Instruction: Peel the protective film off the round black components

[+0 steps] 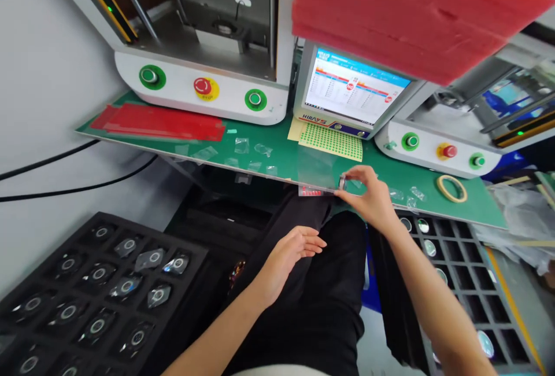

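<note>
Floor tray (52,260) of ringed parts (97,273)

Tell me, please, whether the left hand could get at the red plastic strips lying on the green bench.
Probably yes: the left hand is open and empty over the lap, and nothing stands between it and the red plastic strips on the green bench.

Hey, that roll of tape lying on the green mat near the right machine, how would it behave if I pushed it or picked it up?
The tape roll lies flat, so it would probably slide, not roll. It looks thin and nearly used up, so likely light.
</note>
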Motion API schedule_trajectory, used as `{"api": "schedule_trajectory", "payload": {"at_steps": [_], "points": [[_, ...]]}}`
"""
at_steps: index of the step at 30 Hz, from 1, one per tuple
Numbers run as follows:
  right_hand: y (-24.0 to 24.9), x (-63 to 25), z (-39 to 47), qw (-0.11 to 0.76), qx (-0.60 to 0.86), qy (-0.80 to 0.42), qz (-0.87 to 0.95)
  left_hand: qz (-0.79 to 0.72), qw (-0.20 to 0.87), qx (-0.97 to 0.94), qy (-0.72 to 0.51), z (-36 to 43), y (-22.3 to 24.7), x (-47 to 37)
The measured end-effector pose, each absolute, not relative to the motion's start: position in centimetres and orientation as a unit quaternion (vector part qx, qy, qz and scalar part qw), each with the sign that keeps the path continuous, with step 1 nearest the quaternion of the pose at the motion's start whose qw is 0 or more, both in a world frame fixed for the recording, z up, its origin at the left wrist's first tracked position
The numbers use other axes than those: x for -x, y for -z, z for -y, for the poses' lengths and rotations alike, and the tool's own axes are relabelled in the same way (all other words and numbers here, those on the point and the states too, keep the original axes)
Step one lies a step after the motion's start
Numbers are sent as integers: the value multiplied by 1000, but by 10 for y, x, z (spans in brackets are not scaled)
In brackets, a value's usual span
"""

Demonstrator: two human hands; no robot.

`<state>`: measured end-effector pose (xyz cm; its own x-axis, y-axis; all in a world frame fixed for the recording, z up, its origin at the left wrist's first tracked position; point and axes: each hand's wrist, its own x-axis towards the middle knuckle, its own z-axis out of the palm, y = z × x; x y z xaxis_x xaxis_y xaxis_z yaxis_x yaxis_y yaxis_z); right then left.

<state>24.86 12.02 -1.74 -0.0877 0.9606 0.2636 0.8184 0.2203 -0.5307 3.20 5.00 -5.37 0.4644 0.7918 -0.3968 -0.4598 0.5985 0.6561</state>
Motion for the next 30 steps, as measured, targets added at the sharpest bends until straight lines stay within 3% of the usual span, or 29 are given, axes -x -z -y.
{"api": "schedule_trajectory", "payload": {"at_steps": [5,9,19,30], "points": [[21,-280,-212,154,616,-77,769,-425,741,-210,-477,-84,93,-74],[29,-279,-228,100,608,-46,786,-430,686,-175,-560,-111,108,-99],[42,-212,-163,102,493,-53,862,-429,639,-120,-627,-119,117,-107],[50,-202,-159,88,510,-19,855,-428,629,-107,-640,-122,117,-109]]}}
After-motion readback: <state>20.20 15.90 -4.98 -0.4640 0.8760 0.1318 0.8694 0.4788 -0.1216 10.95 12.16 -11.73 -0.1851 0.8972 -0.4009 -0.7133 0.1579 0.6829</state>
